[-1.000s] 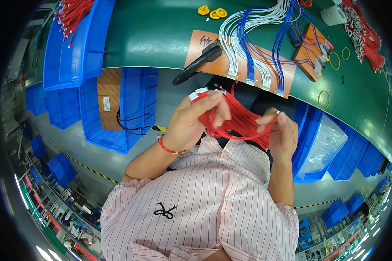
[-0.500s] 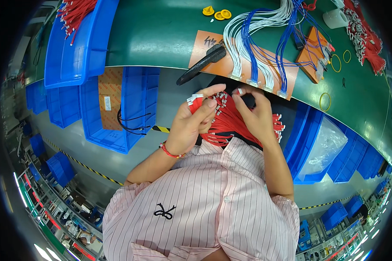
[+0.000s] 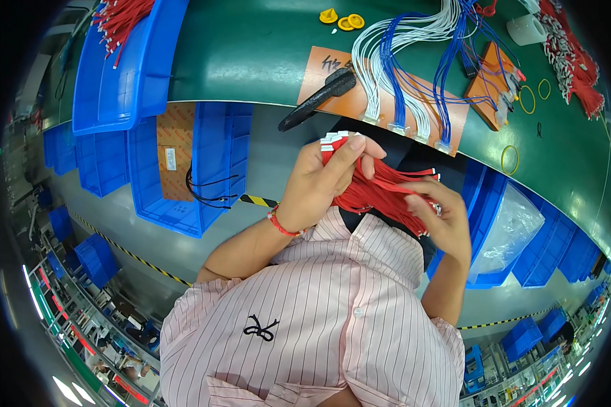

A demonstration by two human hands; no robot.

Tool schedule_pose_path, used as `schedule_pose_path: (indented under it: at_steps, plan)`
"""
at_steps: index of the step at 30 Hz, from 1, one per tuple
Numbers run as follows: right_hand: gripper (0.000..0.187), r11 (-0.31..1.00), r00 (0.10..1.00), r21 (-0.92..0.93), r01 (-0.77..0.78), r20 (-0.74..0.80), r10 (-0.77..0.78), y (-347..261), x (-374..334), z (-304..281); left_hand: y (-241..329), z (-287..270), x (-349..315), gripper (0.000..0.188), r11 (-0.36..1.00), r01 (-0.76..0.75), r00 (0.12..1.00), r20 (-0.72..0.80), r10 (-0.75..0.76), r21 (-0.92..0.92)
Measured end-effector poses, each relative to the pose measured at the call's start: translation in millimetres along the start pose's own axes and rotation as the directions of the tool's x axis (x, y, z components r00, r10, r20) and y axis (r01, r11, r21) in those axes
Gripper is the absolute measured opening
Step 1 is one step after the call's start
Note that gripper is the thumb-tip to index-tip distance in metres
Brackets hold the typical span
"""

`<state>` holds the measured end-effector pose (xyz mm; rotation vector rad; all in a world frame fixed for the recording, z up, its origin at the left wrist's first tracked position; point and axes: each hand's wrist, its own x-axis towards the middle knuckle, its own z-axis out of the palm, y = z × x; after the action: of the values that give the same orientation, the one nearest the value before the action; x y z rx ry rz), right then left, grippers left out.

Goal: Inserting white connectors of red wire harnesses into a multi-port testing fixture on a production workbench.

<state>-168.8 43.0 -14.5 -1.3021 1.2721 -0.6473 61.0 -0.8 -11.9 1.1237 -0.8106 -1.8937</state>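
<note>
A bundle of red wires with small white connectors on its ends lies across my lap, just in front of the table edge. My left hand is closed around some of these wires, and their white connectors stick up above its thumb. At the other side of the bundle, my right hand has its fingers curled about the red wires. More white connector ends show beside that hand. The fingers partly hide how many wires each hand holds.
On the green table stand a blue bin with red wires and an orange board holding white and blue cables. A black tool overhangs the edge. Blue bins stand below, left and right.
My left hand has moved right with its wires. My right hand has moved right and down, from near the left hand's fingers onto the lap bundle's right side.
</note>
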Motion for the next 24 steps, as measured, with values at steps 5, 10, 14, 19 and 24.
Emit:
schedule_pose_path:
  at_steps: [5,10,14,19,24]
  plan:
    - [0.011,0.915,0.971,0.393,-0.093,-0.169,0.171,30,-30,-31,-7,-1,8,0.036,1.0,-0.006,0.999,0.052,0.006,-0.01]
    - [0.019,0.641,0.972,0.739,0.208,-0.23,-0.051,50,-32,-31,-7,2,11,0.035,0.999,-0.028,1.0,-0.004,0.028,0.019]
    - [0.024,0.56,0.951,0.77,0.304,-0.275,-0.138,45,-18,-12,-3,3,14,0.034,0.999,-0.023,0.999,-0.028,0.023,0.031]
    - [0.021,0.549,0.975,0.808,0.215,-0.149,-0.163,40,-14,-4,-5,1,16,0.034,0.999,-0.029,0.999,-0.025,0.029,0.015]
    - [0.025,0.496,0.958,0.839,0.224,-0.096,-0.27,28,-4,6,-7,3,18,0.035,0.997,-0.063,0.997,-0.051,0.066,0.045]
